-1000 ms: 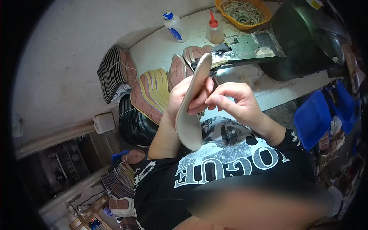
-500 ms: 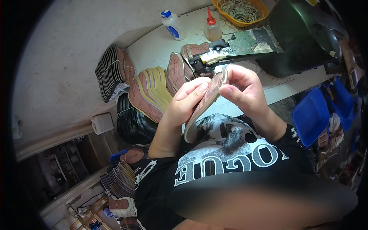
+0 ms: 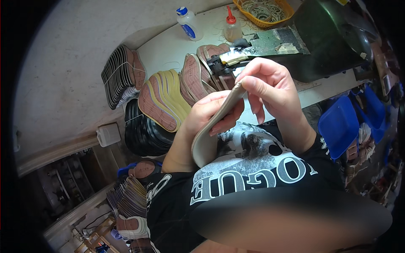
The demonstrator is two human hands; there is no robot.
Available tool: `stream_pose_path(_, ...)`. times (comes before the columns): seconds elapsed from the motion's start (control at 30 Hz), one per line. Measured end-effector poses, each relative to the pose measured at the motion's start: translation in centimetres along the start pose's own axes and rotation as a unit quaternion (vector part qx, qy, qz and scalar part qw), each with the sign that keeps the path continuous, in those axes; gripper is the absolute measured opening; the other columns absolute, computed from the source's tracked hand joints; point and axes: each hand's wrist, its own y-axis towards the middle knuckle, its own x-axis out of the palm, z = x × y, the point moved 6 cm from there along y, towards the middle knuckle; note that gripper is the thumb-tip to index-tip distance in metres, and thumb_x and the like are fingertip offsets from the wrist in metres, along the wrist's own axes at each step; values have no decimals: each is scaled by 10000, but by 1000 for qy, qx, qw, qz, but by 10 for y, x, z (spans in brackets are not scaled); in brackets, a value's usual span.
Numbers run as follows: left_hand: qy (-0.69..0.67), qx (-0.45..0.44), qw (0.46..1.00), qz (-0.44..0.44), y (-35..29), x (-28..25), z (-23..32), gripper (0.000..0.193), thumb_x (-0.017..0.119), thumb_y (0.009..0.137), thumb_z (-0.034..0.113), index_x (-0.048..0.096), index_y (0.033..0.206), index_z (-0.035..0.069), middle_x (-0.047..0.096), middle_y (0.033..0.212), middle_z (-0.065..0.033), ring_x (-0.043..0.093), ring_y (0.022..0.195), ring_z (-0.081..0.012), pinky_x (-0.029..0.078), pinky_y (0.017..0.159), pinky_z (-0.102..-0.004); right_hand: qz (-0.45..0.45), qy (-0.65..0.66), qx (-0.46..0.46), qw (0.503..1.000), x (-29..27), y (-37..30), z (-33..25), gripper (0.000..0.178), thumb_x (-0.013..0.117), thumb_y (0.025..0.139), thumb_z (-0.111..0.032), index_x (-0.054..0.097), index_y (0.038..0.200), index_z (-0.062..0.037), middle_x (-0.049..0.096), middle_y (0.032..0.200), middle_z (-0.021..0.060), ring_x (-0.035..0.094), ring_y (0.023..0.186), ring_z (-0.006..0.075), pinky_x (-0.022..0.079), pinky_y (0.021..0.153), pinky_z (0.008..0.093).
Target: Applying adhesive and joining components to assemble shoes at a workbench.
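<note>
A shoe sole [image 3: 205, 147] is tilted between my two hands, its pale edge and smooth side turned toward me. My left hand [image 3: 211, 113] grips it around the middle, fingers curled over its side. At the upper tip, my right hand [image 3: 268, 86] pinches the end between thumb and forefinger, with the other fingers hanging loose. Whether a scrap or thread is also in that pinch is too small to tell. Just beyond my hands stands a sewing machine [image 3: 265, 46] with a green arm.
Tied bundles of soles, striped [image 3: 122, 76], yellow-edged [image 3: 164, 99] and black [image 3: 139, 130], line the left of the white table [image 3: 164, 50]. Behind are a white bottle [image 3: 189, 26], a red-tipped bottle [image 3: 232, 27] and a yellow basket [image 3: 270, 21]. Blue trays [image 3: 341, 126] are at right.
The sole has been turned so its ridged pink face no longer shows and its smooth side does. My right hand has shifted its pinch to the tip.
</note>
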Motion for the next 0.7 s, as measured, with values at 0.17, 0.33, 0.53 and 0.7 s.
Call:
stream_pose_path(0.17, -69, -14, 996, -49, 2, 6, -3, 351, 424, 975, 302, 504, 842, -13, 415, 467, 1, 339, 324, -54, 253, 324, -192, 7, 1, -4, 1000, 2, -3, 0, 138, 546, 942, -108, 558, 934, 29, 604, 753, 87, 537, 421, 65, 415, 290, 189)
stream_pose_path(0.33, -77, -9, 995, -61, -2, 4, -6, 362, 419, 978, 311, 502, 831, -9, 395, 451, 4, 318, 306, -58, 236, 311, -198, -3, 6, 16, 1000, 6, -7, 1, 149, 591, 923, -141, 563, 945, 3, 604, 726, 64, 546, 458, 62, 416, 326, 185)
stream_pose_path(0.53, 232, 158, 958, 61, -15, -1, 19, 493, 503, 948, 473, 569, 1034, -8, 585, 766, 4, 499, 645, -36, 398, 575, -182, -23, -39, -42, 998, 17, -9, 4, 295, 701, 843, -98, 540, 1079, -25, 614, 844, 27, 594, 729, 52, 476, 578, 174)
stream_pose_path(0.7, 276, 295, 895, 186, -30, 0, 32, 338, 661, 896, 288, 598, 1042, -10, 654, 873, -31, 582, 784, -52, 464, 667, -198, 56, -59, -136, 987, 26, -16, -1, 331, 682, 858, -69, 543, 1147, 11, 615, 873, 29, 591, 779, 59, 481, 686, 201)
